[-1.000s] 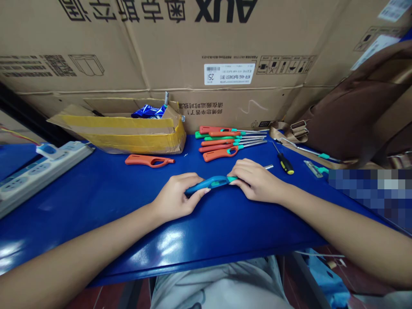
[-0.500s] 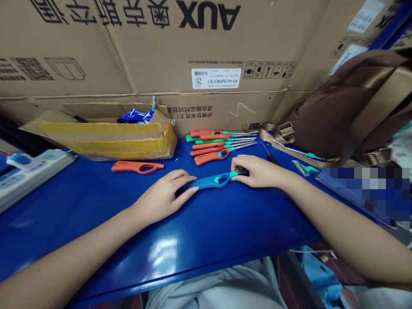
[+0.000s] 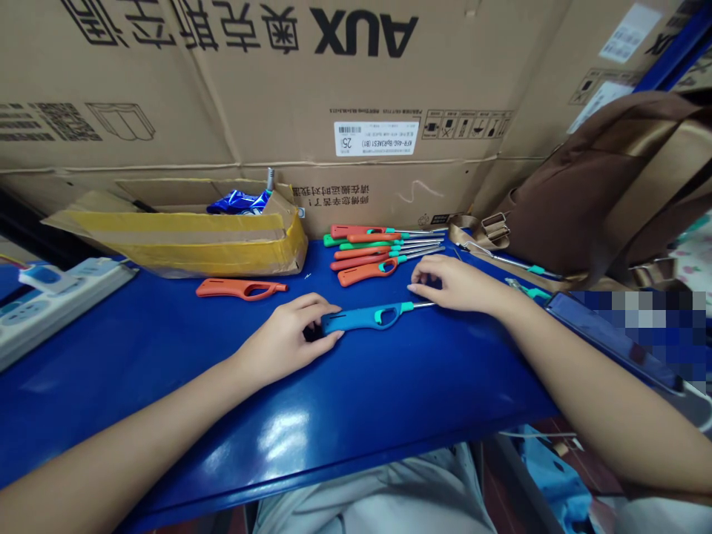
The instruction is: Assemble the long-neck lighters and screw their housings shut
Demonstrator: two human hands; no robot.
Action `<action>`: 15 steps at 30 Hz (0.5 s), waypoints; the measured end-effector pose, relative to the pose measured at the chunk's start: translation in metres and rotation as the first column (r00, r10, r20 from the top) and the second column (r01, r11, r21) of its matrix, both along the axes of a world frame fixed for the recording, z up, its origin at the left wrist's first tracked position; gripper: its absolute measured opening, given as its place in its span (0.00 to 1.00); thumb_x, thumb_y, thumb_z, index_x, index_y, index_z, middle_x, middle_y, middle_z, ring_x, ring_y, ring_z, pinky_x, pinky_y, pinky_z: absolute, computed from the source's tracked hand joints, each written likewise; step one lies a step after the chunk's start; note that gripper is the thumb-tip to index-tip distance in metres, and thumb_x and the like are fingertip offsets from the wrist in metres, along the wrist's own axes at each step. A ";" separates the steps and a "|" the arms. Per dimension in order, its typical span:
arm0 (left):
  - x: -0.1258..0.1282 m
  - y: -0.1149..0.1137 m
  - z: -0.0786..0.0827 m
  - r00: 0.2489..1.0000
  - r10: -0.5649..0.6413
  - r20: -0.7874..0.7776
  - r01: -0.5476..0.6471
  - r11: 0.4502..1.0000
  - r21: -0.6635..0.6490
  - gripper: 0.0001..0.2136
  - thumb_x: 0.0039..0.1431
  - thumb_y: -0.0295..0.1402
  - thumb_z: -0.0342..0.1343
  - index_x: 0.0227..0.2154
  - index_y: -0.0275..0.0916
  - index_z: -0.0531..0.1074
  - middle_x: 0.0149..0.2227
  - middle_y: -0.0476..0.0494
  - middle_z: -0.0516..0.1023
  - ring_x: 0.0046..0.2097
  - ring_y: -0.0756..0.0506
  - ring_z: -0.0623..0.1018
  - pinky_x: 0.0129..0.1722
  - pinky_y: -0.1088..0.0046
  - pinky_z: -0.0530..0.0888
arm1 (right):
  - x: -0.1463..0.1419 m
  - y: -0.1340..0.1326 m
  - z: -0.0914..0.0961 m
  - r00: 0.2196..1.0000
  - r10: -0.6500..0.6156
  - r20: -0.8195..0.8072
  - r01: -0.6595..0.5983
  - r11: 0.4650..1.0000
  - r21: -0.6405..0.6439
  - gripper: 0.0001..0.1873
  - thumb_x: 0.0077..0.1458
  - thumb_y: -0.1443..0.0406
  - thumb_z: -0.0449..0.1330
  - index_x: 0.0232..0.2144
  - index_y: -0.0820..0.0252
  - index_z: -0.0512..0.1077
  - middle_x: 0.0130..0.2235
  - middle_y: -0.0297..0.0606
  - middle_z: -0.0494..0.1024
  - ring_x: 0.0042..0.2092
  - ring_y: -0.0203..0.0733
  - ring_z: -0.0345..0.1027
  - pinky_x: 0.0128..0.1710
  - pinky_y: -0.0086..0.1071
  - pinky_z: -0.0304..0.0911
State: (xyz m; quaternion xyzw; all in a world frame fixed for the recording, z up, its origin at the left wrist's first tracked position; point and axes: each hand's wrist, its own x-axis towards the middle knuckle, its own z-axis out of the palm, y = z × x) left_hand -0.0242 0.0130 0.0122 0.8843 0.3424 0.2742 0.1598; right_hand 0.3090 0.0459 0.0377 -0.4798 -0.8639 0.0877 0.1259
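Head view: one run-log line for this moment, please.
left hand: fingers on blue plastic wand lighter | right hand: open beside its metal nozzle | lighter flat on blue table

A second ago both hands held the blue lighter (image 3: 367,317) up off the blue table (image 3: 389,393). Now it lies flat on the table. The right hand (image 3: 453,283) has let go of it and moved back a little, with its fingers spread. The left hand (image 3: 289,337) has loosened and only touches the handle end.
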 end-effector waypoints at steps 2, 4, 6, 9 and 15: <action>0.000 0.000 0.000 1.000 0.003 0.004 -0.003 1.000 -0.001 0.13 0.63 0.36 0.60 0.47 0.36 0.78 0.40 0.43 0.78 0.32 0.50 0.76 0.36 0.73 0.78 | 0.005 0.003 -0.001 0.996 -0.076 0.048 0.076 0.997 0.016 0.09 0.62 0.60 0.59 0.34 0.59 0.73 0.36 0.42 0.76 0.40 0.46 0.69 0.41 0.38 0.63; 0.000 -0.001 0.000 1.000 0.003 0.015 -0.003 1.000 0.001 0.13 0.62 0.35 0.61 0.47 0.36 0.78 0.40 0.43 0.78 0.32 0.50 0.76 0.36 0.73 0.78 | 0.010 0.004 -0.002 0.984 -0.141 0.107 0.141 0.990 0.008 0.07 0.60 0.60 0.60 0.35 0.58 0.72 0.36 0.41 0.76 0.39 0.47 0.70 0.39 0.38 0.64; 0.000 -0.001 0.000 1.000 0.000 0.029 0.000 1.000 0.009 0.13 0.61 0.35 0.61 0.46 0.36 0.79 0.39 0.44 0.78 0.32 0.50 0.76 0.36 0.73 0.78 | 0.013 0.004 -0.002 0.963 -0.215 0.164 0.216 0.976 0.012 0.08 0.59 0.59 0.61 0.36 0.59 0.72 0.37 0.43 0.77 0.40 0.48 0.71 0.40 0.39 0.65; 0.000 -0.001 0.000 0.999 -0.002 0.051 0.001 1.000 0.023 0.12 0.61 0.34 0.62 0.46 0.36 0.79 0.38 0.44 0.78 0.32 0.50 0.76 0.35 0.74 0.77 | 0.021 0.004 0.000 0.897 -0.379 0.229 0.372 0.925 0.076 0.13 0.57 0.59 0.63 0.41 0.62 0.72 0.45 0.53 0.76 0.47 0.57 0.71 0.47 0.47 0.67; 0.002 -0.002 0.000 0.998 0.007 0.064 -0.008 1.000 0.019 0.10 0.61 0.33 0.62 0.45 0.38 0.79 0.38 0.45 0.78 0.33 0.51 0.76 0.36 0.75 0.77 | 0.050 0.008 -0.001 0.743 -0.605 0.288 0.607 0.789 0.092 0.28 0.54 0.56 0.64 0.52 0.69 0.71 0.52 0.67 0.74 0.52 0.66 0.72 0.45 0.52 0.69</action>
